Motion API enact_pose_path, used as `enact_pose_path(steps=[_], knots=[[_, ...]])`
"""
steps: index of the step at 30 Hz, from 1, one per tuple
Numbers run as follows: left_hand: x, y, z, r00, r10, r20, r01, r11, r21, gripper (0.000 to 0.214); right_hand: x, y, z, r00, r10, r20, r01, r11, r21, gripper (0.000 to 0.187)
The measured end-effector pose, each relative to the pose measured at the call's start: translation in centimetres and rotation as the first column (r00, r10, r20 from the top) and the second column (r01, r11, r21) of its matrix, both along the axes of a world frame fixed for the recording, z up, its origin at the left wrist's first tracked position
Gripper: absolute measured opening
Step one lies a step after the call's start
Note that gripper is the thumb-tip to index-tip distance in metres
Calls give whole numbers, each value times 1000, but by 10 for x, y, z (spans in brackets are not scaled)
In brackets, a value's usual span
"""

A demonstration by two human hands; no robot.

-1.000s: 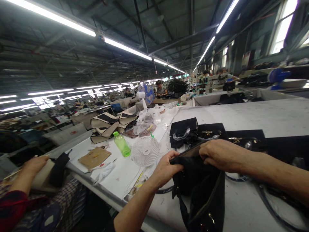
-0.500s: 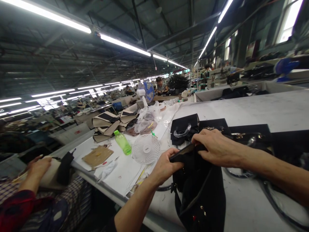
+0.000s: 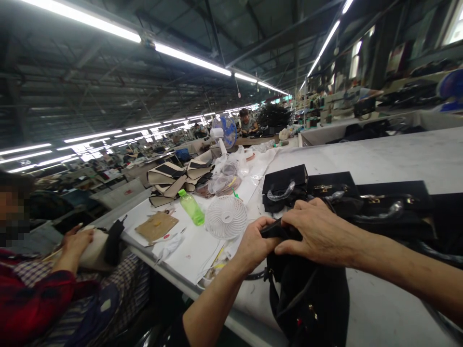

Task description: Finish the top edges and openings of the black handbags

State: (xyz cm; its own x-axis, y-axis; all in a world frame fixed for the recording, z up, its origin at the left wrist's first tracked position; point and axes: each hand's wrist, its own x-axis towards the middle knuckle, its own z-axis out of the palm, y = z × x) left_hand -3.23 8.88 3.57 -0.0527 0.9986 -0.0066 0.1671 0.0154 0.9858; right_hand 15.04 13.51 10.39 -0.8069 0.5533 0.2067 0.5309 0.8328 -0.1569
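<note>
co-worker: seated at far left, plaid sleeve (image 3: 32, 294), one hand (image 3: 74, 241) resting on a pale piece at the bench edge; a dark strap-like item (image 3: 114, 241) just beside it.
bench (image 3: 398, 159): long white surface, runs from lower left away to the right.
cardboard piece (image 3: 156, 226): flat on the bench, left of the bottle.
card stack (image 3: 170, 178): tan and black folded pieces piled behind the bottle.
green bottle (image 3: 191, 207): lying tilted, just left of the small fan.
small white fan (image 3: 225, 217): face up on the bench, near the left hand.
plastic bags (image 3: 224, 180): clear, crumpled, behind the small fan.
blue desk fan (image 3: 224, 132): upright, far end of the bench.
left hand (image 3: 255, 246): clenched on the top edge of the black bag, thumb on top, fingers curled under the rim.
black bag (image 3: 311, 294): at the near bench edge, centre-right; body hangs down below both hands, top rim pinched between them. Small gold hardware visible low on the front.
right hand (image 3: 318, 231): grasping the same top rim, palm down, fingertips touching the left hand's thumb area. Forearm comes in from the right.
finished bags (image 3: 361, 197): row of black bags with gold clasps lying just behind the hands, stretching right; one at the left end has a plastic-wrapped handle (image 3: 280, 193).
background: more benches and seated people well apart, too small for detail.
</note>
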Motion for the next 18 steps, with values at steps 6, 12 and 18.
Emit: enact_pose_path(steps=[6, 12, 18], knots=[[2, -1, 3, 993, -21, 119, 24, 999, -23, 41, 9, 15, 0, 994, -86, 61, 88, 996, -27, 22], [5, 2, 4, 979, -41, 199, 46, 999, -18, 46, 12, 22, -3, 979, -194, 64, 193, 981, 12, 23], [6, 3, 4, 981, -27, 192, 36, 998, -43, 41, 7, 21, 0, 981, -168, 93, 159, 982, 99, 28]])
